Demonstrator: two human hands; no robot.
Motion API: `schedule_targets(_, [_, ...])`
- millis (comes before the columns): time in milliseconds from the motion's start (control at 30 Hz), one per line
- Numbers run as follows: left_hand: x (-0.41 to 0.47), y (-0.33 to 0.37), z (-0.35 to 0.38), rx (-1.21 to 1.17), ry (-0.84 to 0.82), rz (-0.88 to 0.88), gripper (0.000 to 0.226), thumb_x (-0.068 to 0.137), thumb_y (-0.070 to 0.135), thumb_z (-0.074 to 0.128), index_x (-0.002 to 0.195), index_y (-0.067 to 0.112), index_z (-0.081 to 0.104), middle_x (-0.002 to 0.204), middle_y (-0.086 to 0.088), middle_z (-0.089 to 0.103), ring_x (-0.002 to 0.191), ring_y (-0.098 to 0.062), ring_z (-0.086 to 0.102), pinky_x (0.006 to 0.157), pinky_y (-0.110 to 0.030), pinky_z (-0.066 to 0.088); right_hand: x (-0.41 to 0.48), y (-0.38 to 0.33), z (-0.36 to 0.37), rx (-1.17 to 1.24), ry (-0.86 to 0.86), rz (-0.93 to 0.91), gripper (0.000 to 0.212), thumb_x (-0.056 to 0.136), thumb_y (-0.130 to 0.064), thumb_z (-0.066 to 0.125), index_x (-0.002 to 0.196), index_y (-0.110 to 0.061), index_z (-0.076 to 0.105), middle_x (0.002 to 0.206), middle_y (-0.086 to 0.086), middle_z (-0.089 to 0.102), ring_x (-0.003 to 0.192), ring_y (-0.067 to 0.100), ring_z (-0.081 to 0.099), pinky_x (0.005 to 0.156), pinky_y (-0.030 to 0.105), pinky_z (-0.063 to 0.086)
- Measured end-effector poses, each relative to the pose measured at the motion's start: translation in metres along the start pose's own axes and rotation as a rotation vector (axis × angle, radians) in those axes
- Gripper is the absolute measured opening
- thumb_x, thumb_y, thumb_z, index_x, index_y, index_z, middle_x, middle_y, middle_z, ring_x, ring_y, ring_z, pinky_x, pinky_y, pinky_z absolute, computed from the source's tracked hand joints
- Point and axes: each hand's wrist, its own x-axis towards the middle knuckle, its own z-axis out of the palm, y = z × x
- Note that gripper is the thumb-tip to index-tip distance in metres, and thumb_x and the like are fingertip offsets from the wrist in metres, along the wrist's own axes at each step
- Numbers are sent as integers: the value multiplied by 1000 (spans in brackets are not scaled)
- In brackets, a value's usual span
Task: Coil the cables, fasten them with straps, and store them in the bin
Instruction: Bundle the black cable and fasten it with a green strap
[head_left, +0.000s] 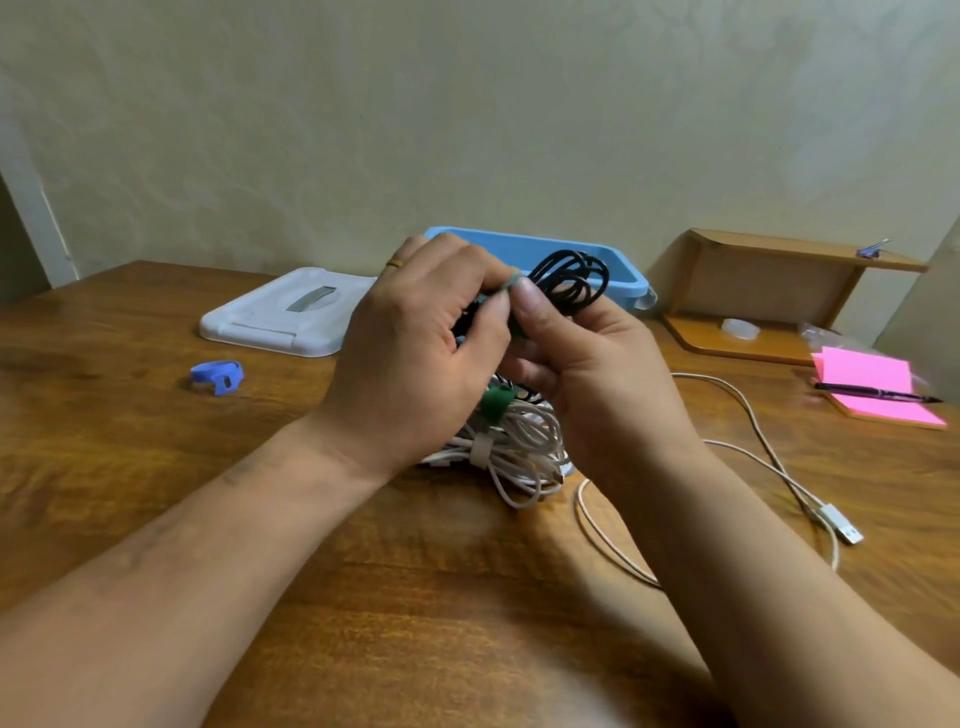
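Both hands hold a coiled black cable (574, 278) above the table, in front of the blue bin (618, 262). My left hand (415, 343) pinches a grey-green strap (511, 280) wrapped over the coil, thumb pressed beside it. My right hand (582, 364) grips the coil from the right, thumb against the same strap. Under the hands lie white coiled cables (524, 447), one bound with a green strap (496, 402), one with a beige strap (482, 449). A loose white USB cable (779, 467) trails at the right. A blue strap (217, 375) lies at the left.
The bin's white lid (280, 317) lies flat at back left. A small wooden shelf (769, 291) stands at back right by the wall. Pink sticky notes (872, 387) with a black pen (878, 393) sit at the right edge of the wooden table (363, 597).
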Motion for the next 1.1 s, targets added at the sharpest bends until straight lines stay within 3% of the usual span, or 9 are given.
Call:
schedule_targets(67, [-2, -1, 2, 36, -100, 22, 20, 96, 20, 65, 111, 8, 71, 105, -4, 67, 98, -27, 60, 88, -45, 50, 1, 0, 0, 96, 46, 38, 40, 93, -18, 74, 122, 10, 69, 107, 25, 66, 95, 36, 54, 79, 37, 49])
schedule_targets(200, [-3, -3, 5, 11, -190, -7, 26, 94, 24, 73, 116, 11, 68, 110, -1, 62, 102, -24, 62, 87, -47, 52, -1, -9, -5, 42, 105, 61, 25, 99, -14, 71, 120, -1, 71, 100, 15, 77, 71, 16, 75, 60, 20, 58])
schedule_targets(367, [-3, -5, 5, -72, -138, -47, 11, 101, 19, 69, 109, 11, 70, 99, 0, 64, 87, -20, 63, 76, -42, 51, -1, -15, -5, -212, 139, 10, 26, 99, -27, 74, 117, -10, 66, 80, 2, 73, 70, 16, 71, 68, 31, 58])
schedule_targets(500, [-3, -2, 3, -251, -169, -188, 9, 104, 20, 67, 109, 14, 71, 96, 2, 71, 90, -19, 69, 79, -43, 55, -2, -22, -8, -282, 86, 0, 40, 99, -34, 74, 135, -26, 60, 108, 8, 76, 87, 21, 76, 72, 36, 63])
schedule_targets(600, [0, -5, -2, -390, -162, -285, 10, 104, 22, 67, 110, 15, 69, 95, 3, 73, 88, -20, 71, 78, -43, 58, -1, -26, -14, -378, 10, -53, 24, 101, -32, 71, 116, -13, 70, 103, 6, 76, 94, 24, 75, 70, 37, 62])
schedule_targets(700, [3, -13, -9, -405, -200, -276, 6, 104, 18, 66, 103, 14, 70, 86, 8, 71, 77, -11, 66, 73, -32, 53, 0, -28, -21, -553, -54, -122, 23, 100, -29, 73, 102, -7, 71, 91, 6, 75, 91, 26, 76, 71, 38, 63])
schedule_targets(867, [5, -22, -15, -314, -283, -170, 10, 104, 18, 67, 106, 12, 75, 95, 3, 75, 92, -17, 70, 87, -40, 56, -1, -30, -24, -838, -214, -221, 13, 101, -27, 72, 113, -22, 74, 98, -5, 79, 92, 11, 76, 81, 33, 62])
schedule_targets(1000, [10, -30, -15, -185, -219, -151, 24, 105, 21, 62, 126, 16, 72, 111, 2, 70, 106, -14, 66, 94, -25, 51, 7, -22, -31, -932, 20, -302, 18, 101, -20, 72, 119, -23, 75, 98, -8, 78, 92, 4, 75, 89, 35, 63])
schedule_targets(1100, [13, -41, -23, -110, -91, -238, 27, 108, 27, 58, 132, 19, 67, 115, 2, 69, 104, -11, 65, 91, -26, 52, 12, -24, -39, -866, 197, -332, 22, 105, -19, 67, 124, -23, 75, 99, -6, 77, 88, 5, 77, 85, 40, 65])
